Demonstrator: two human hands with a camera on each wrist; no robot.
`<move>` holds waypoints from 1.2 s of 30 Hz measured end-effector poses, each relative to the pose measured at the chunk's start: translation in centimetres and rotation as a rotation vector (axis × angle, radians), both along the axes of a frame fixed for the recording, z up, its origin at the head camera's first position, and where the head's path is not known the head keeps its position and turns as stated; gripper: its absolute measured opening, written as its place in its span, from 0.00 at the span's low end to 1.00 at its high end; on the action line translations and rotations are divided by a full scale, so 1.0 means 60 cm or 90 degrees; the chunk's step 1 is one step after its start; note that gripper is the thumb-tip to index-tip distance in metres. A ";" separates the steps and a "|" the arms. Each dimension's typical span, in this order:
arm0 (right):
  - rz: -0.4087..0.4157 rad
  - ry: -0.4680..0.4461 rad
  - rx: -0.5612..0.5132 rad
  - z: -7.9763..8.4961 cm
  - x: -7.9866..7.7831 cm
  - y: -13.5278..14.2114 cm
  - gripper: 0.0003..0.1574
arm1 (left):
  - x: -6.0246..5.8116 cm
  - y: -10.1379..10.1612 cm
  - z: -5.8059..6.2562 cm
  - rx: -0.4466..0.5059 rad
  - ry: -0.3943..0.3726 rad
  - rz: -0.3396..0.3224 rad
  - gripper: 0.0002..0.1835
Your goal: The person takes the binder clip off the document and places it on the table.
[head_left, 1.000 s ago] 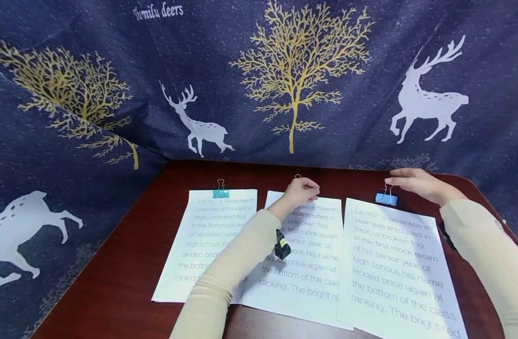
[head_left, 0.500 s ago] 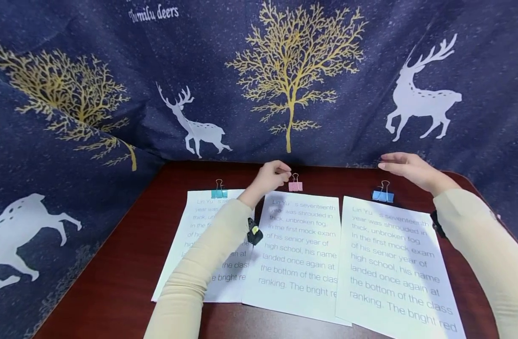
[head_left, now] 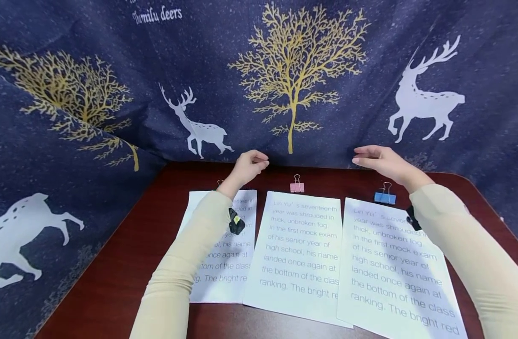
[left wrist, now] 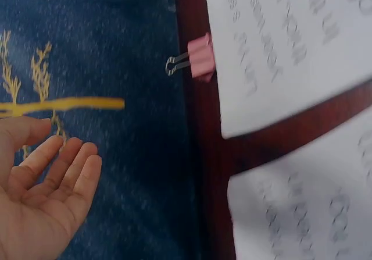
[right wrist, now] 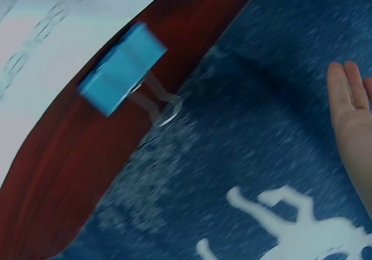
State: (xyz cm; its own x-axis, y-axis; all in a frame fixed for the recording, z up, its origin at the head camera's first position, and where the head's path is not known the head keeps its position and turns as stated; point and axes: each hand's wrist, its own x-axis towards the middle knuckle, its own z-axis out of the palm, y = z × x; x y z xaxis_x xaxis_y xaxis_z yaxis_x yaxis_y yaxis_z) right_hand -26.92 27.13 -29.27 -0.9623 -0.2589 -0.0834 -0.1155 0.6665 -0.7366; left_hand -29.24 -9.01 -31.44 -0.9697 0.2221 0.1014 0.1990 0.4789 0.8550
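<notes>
My left hand (head_left: pixel 247 169) is raised over the back of the table, between the left and middle sheets, its fingers loosely bent and holding nothing. A pink binder clip (head_left: pixel 297 187) stands just behind the middle sheet (head_left: pixel 298 254), to the right of that hand. My right hand (head_left: pixel 383 161) hovers near the back edge with relaxed fingers, nothing in them. Below and right of it, a blue binder clip (head_left: pixel 385 197) stands behind the right sheet (head_left: pixel 394 273). My left forearm mostly covers the left sheet (head_left: pixel 231 294) and its clip; only a wire handle (head_left: pixel 219 181) shows.
The dark red table (head_left: pixel 110 278) ends at the back against a navy cloth (head_left: pixel 343 122) printed with white deer and gold trees. The right sheet overlaps the edge of the middle one.
My left hand has moved left from the middle sheet's top, past the pink binder clip, uncovering it. My right hand has lifted away from the blue clip's handles and shifted left.
</notes>
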 end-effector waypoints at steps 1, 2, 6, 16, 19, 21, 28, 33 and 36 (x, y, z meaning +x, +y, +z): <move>0.000 0.002 -0.004 0.003 -0.001 -0.008 0.43 | -0.004 -0.005 0.003 -0.003 0.006 0.005 0.13; 0.002 0.006 -0.008 0.005 -0.002 -0.017 0.43 | -0.008 -0.010 0.004 -0.001 0.009 0.012 0.14; 0.013 0.009 -0.024 0.009 -0.006 -0.051 0.42 | -0.019 -0.034 0.009 0.009 0.006 0.043 0.15; 0.030 0.014 -0.073 -0.003 -0.015 -0.126 0.36 | -0.029 -0.092 0.011 -0.022 -0.014 0.103 0.18; 0.042 -0.007 -0.125 -0.012 -0.017 -0.142 0.36 | -0.032 -0.105 0.009 -0.034 -0.025 0.114 0.19; 0.048 -0.027 -0.171 -0.020 -0.019 -0.150 0.35 | -0.035 -0.111 0.008 -0.038 -0.031 0.113 0.19; 0.033 -0.065 -0.285 -0.046 -0.026 -0.187 0.31 | -0.045 -0.133 -0.002 -0.047 -0.058 0.117 0.21; 0.015 -0.081 -0.319 -0.065 -0.030 -0.228 0.28 | -0.047 -0.153 -0.017 -0.097 -0.067 0.135 0.22; 0.010 -0.091 -0.315 -0.077 -0.030 -0.252 0.27 | -0.050 -0.165 -0.031 -0.132 -0.076 0.142 0.22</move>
